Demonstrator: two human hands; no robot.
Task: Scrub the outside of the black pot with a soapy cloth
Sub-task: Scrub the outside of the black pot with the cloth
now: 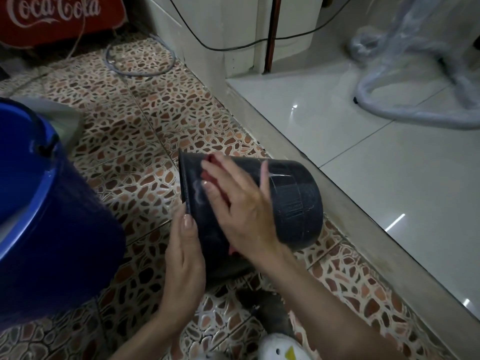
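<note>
The black pot (293,201) lies on its side over the pebble-patterned floor, its rim to the left and its base to the right. My left hand (183,258) grips the pot at the rim's near edge, thumb pressed on the outside wall. My right hand (239,203) lies flat on the pot's side, pressing a red cloth (211,175) against it. Only small bits of the cloth show between and under my fingers. A thin streak of white suds marks the wall near the rim.
A large blue bucket (46,203) stands close at the left. A raised step of glossy white tile (389,157) runs along the right. A red Coca-Cola crate (57,19) and cables sit at the back. A white slipper (280,349) shows at the bottom.
</note>
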